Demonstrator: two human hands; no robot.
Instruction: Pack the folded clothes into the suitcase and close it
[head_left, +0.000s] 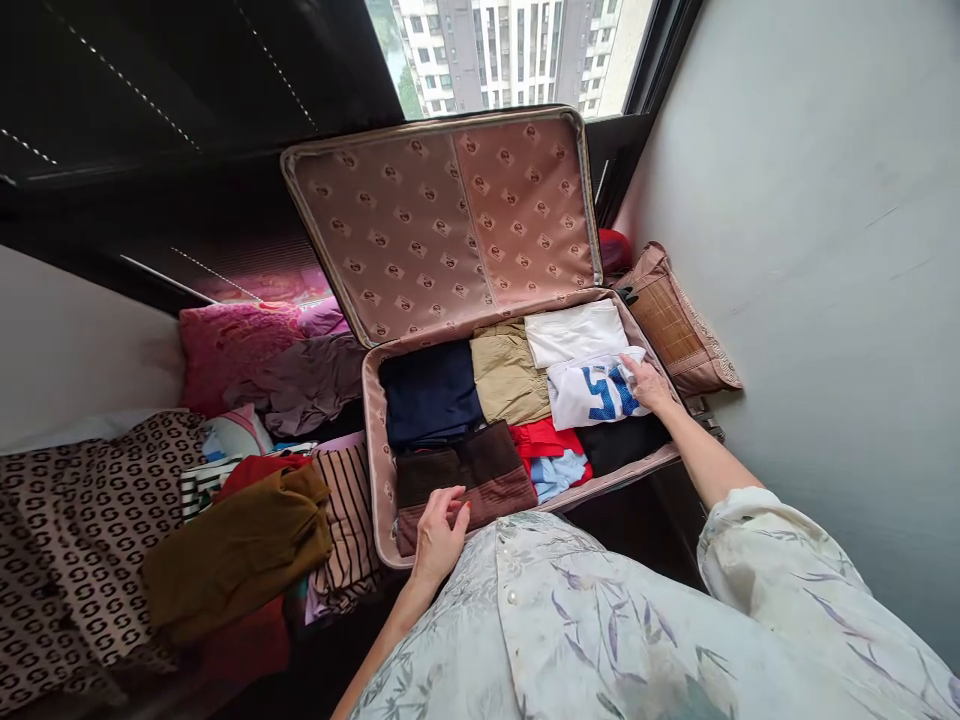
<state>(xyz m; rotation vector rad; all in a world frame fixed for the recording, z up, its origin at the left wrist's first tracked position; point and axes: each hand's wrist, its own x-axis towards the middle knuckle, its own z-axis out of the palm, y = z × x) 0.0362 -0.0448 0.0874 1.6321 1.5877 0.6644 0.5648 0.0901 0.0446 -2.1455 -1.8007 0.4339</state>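
Note:
My right hand (pixel 651 386) rests on the right edge of a folded white shirt with a blue print (pixel 589 394), its index finger stretched out over the cloth. The shirt lies inside an open suitcase (pixel 381 480) with a pink lining. Over a folded dark brown garment (pixel 459 470) at the near left of the case, my left hand (pixel 441 532) is held with loosely curved fingers apart, gripping nothing. Around the printed shirt lie a plain white garment (pixel 574 334), khaki clothing (pixel 511 372), navy clothing (pixel 431 393), red cloth (pixel 541 437), light blue cloth (pixel 559 473) and black cloth (pixel 624 442).
The raised suitcase lid (pixel 442 225) leans back by the window (pixel 517 55). Left of the case are a mustard-brown garment (pixel 240 550), striped clothing (pixel 346 525), patterned fabric (pixel 97 540) and a pink pillow (pixel 232 345). A brown woven cushion (pixel 675 325) stands against the right wall (pixel 825 250).

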